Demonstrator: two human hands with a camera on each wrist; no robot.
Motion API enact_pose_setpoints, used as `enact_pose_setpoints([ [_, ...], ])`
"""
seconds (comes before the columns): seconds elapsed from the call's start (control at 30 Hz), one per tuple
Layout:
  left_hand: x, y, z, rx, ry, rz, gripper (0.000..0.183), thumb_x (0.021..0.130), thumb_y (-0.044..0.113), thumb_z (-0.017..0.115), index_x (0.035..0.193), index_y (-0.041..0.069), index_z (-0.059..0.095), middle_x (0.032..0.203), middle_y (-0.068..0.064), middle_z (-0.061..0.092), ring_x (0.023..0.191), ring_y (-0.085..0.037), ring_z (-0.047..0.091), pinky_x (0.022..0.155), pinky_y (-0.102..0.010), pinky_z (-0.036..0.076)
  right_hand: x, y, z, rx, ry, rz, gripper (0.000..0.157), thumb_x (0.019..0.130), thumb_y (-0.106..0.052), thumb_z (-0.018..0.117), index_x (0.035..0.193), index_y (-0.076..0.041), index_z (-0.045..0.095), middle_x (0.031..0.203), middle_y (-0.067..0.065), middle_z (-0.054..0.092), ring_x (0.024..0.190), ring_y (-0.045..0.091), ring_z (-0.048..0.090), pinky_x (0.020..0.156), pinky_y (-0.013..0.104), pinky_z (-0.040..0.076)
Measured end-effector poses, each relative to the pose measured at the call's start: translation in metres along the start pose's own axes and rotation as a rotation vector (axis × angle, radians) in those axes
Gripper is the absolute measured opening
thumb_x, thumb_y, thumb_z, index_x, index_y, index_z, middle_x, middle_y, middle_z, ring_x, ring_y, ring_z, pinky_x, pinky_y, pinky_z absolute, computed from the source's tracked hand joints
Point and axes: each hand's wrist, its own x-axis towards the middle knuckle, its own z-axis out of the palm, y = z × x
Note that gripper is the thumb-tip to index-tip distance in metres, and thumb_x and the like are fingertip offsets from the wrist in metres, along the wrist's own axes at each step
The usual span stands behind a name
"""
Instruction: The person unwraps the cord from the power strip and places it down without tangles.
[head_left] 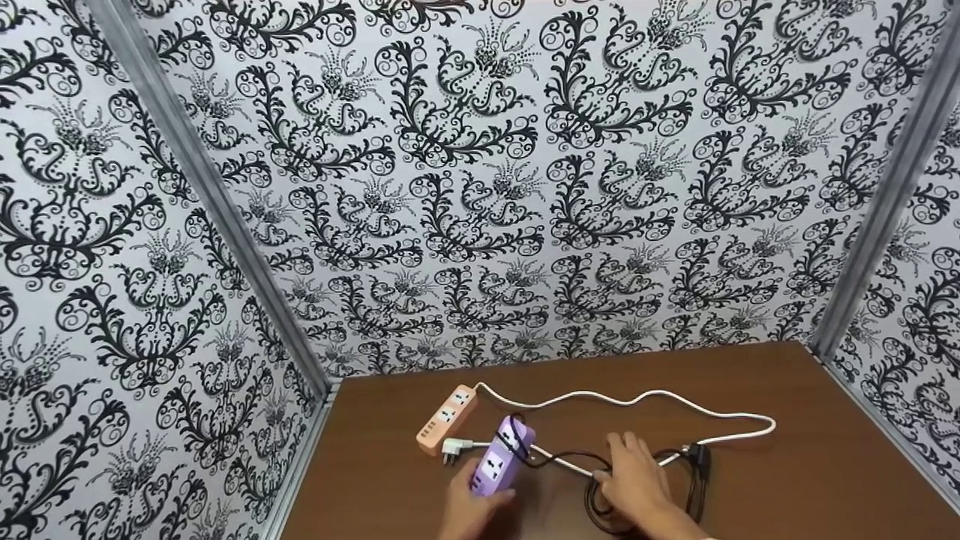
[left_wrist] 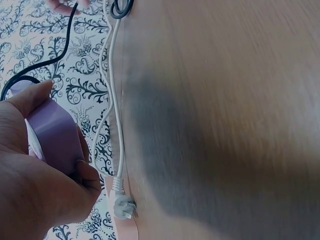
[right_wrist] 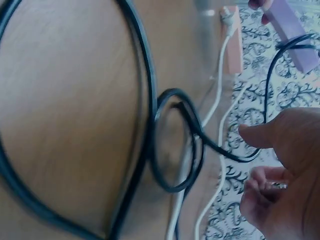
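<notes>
My left hand (head_left: 469, 499) grips a purple power strip (head_left: 491, 471) near its lower end, thumb on one side and fingers round the other. Black cord (head_left: 574, 453) is wound about the strip's far end and runs right to my right hand (head_left: 634, 476). In the right wrist view that cord passes behind the thumb (right_wrist: 257, 135) and comes out between thumb and curled fingers, then bends into small loops. A black plug (head_left: 700, 454) lies right of my right hand, with more cord hanging in a bend below it.
An orange power strip (head_left: 448, 416) lies on the brown table (head_left: 375, 480) at the left. Its white cord (head_left: 645, 396) loops far right and back under the black cord to a white plug (head_left: 454, 448). Patterned walls (head_left: 487, 187) enclose the table behind and at both sides.
</notes>
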Motion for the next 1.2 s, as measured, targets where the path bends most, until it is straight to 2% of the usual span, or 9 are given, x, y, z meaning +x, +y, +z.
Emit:
enact_pose_setpoints([
  [0.1,-0.002,0.001,0.002,-0.035,-0.013,-0.019,0.049,0.071,0.007,0.092,0.114,0.005,0.069,0.093,-0.006,0.071,0.078,-0.007,0.061,0.068,-0.024,0.051,0.0,-0.01,0.0,-0.067,0.073,-0.109,0.052,0.08,-0.021,0.092,0.123,-0.004,0.07,0.124,0.019,0.066,0.115,0.036,0.063,0.094,0.052,0.057],
  [0.23,-0.004,0.002,0.003,-0.07,-0.024,-0.056,0.049,0.071,0.006,0.092,0.114,0.003,0.068,0.091,-0.008,0.069,0.076,-0.011,0.061,0.061,-0.025,0.053,0.002,-0.023,0.005,-0.201,0.216,-0.345,0.042,0.075,-0.021,0.093,0.112,-0.011,0.075,0.119,0.008,0.07,0.109,0.027,0.061,0.096,0.044,0.055],
  [0.33,-0.003,0.004,0.003,-0.066,-0.02,-0.06,0.05,0.071,0.005,0.092,0.115,0.004,0.068,0.092,-0.009,0.07,0.078,-0.012,0.062,0.063,-0.026,0.053,0.003,-0.033,0.013,-0.225,0.342,-0.533,0.04,0.066,-0.014,0.093,0.103,-0.014,0.076,0.11,0.002,0.071,0.099,0.023,0.063,0.082,0.035,0.057],
  [0.43,-0.002,0.005,0.005,-0.081,-0.018,-0.055,0.05,0.072,0.003,0.091,0.117,0.004,0.068,0.094,-0.009,0.07,0.079,-0.012,0.062,0.064,-0.026,0.053,0.002,-0.044,0.02,-0.173,0.35,-0.643,0.036,0.07,-0.01,0.091,0.102,-0.014,0.075,0.103,-0.001,0.069,0.087,0.019,0.064,0.068,0.029,0.056],
  [0.57,-0.001,0.007,0.008,-0.096,-0.021,-0.043,0.05,0.073,0.002,0.09,0.118,0.005,0.068,0.097,-0.008,0.071,0.082,-0.012,0.061,0.068,-0.027,0.053,-0.001,-0.05,0.024,-0.086,0.247,-0.64,0.027,0.082,-0.01,0.086,0.106,-0.012,0.073,0.098,-0.001,0.067,0.075,0.018,0.068,0.061,0.029,0.055],
  [0.63,-0.001,0.009,0.008,-0.096,-0.027,-0.042,0.049,0.072,0.002,0.09,0.117,0.005,0.069,0.096,-0.008,0.071,0.081,-0.012,0.062,0.068,-0.027,0.053,-0.002,-0.051,0.025,-0.056,0.207,-0.628,0.024,0.083,-0.01,0.085,0.103,-0.012,0.072,0.094,-0.002,0.066,0.073,0.017,0.068,0.062,0.03,0.056],
  [0.77,-0.002,0.01,0.007,-0.094,-0.032,-0.041,0.048,0.072,0.002,0.09,0.115,0.004,0.069,0.095,-0.009,0.071,0.08,-0.011,0.062,0.069,-0.026,0.053,-0.001,-0.049,0.028,-0.008,0.191,-0.646,0.019,0.084,-0.01,0.084,0.093,-0.015,0.068,0.083,-0.006,0.062,0.07,0.013,0.063,0.059,0.028,0.051],
  [1.03,-0.001,0.005,0.009,-0.128,-0.034,-0.02,0.049,0.072,0.001,0.089,0.117,0.003,0.069,0.097,-0.007,0.071,0.081,-0.008,0.062,0.072,-0.024,0.053,0.003,-0.049,0.031,0.019,0.339,-0.713,0.024,0.079,-0.008,0.086,0.09,-0.017,0.066,0.081,-0.009,0.058,0.07,0.006,0.054,0.059,0.02,0.047],
  [1.2,-0.002,0.003,0.01,-0.133,-0.05,-0.023,0.048,0.07,0.0,0.09,0.114,0.001,0.068,0.096,-0.005,0.071,0.081,-0.006,0.062,0.075,-0.023,0.052,0.004,-0.053,0.03,0.104,0.416,-0.715,0.025,0.08,-0.003,0.086,0.095,-0.015,0.07,0.084,-0.009,0.064,0.074,0.006,0.059,0.066,0.02,0.05],
])
